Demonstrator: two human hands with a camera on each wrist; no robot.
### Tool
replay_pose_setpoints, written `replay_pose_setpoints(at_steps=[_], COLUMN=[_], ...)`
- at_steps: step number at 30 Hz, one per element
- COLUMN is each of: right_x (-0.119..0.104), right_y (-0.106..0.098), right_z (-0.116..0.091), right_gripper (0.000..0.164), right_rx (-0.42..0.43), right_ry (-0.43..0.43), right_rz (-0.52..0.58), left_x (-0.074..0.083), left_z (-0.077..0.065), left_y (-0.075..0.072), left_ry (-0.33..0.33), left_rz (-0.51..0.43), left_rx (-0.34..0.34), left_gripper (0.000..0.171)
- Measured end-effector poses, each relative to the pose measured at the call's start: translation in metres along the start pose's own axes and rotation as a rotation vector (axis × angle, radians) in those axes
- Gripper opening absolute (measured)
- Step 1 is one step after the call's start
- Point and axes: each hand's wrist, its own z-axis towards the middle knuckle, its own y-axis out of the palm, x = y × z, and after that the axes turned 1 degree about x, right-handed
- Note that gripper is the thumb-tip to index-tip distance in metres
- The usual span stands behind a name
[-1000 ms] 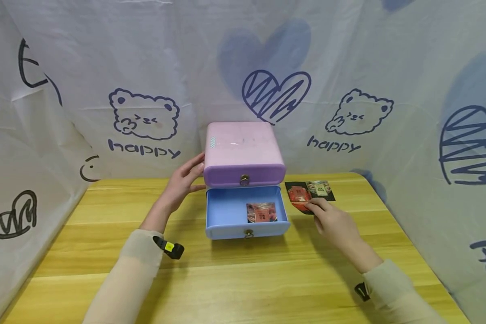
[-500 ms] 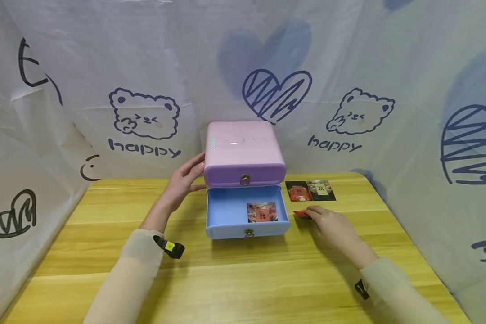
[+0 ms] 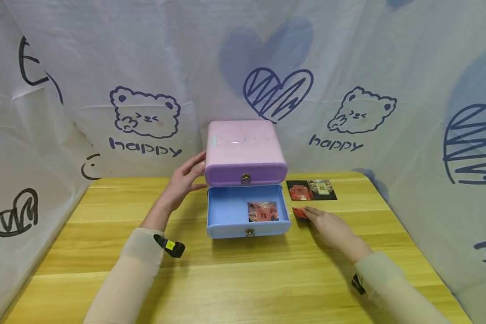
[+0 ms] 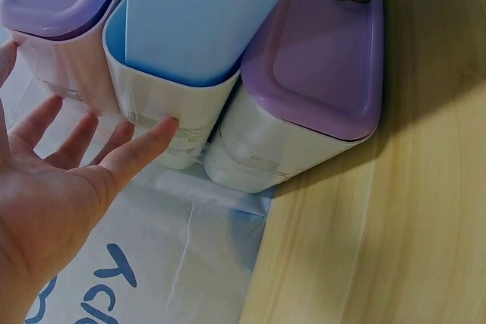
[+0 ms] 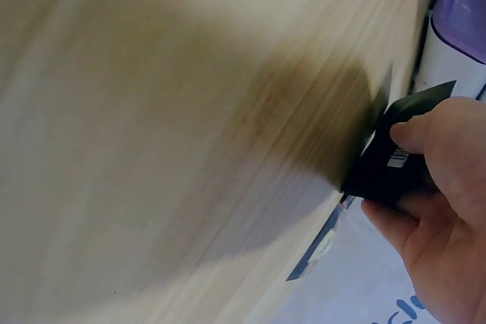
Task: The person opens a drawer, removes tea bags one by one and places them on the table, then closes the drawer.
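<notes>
R hand [image 3: 330, 229]: grip pinching red card [image 3: 300, 213] btwn thumb & fingers. Card is tilted, just R of blue drawer [image 3: 227, 230], near side of the other cards; R wrist cam shows its dark back w/ barcode [image 5: 397, 158]. Can't tell if its lower edge touches worktop [image 3: 247, 279].

L hand [image 3: 181, 184]: grip spread, thumb apart from fingers, at L side of cabinet [image 3: 243, 141]; fingertips partly hidden in head view, exact contact of each can't tell.

Cabinet = 3 tiers, pink/white shell. Top: purple drawer [image 3: 222, 174], pushed in, w/ ring pull [image 3: 246, 178]. Mid: blue drawer, pulled out, own ring pull; drawer card [image 3: 263, 211] lies flat inside, R half. Bottom: lower drawer [image 4: 326, 51], purple, pushed in, seen best in L wrist view.

R of cabinet, 2 cards flat on worktop, side by side: dark/red card [image 3: 301, 191] nearer cabinet, dark/yellow card [image 3: 322, 189] farther R.

Bkgd: white cloth [image 3: 210, 54] w/ hearts, bear faces, "happy" text. Beige sleeves [image 3: 125, 274] both arms, black strap [image 3: 174, 249] on L wrist.
</notes>
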Motion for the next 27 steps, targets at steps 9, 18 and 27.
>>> replay_pose_setpoints(at_steps=[9,18,27], right_x=[0.009,0.012,0.015], right_y=[0.007,0.004,0.009], right_z=[0.002,0.005,0.009], right_gripper=[0.045,0.054,0.058], right_rx=[-0.042,-0.173,-0.219], right_ry=[0.001,0.075,0.117], right_rz=[0.100,0.189,0.203], left_x=[0.002,0.003,0.002], left_z=[0.000,0.001,0.000], left_y=[0.000,0.000,0.001], left_ry=[-0.010,0.000,0.000], left_rz=[0.001,-0.001,0.008], left_rx=[0.001,0.002,0.005], left_gripper=[0.065,0.065,0.065])
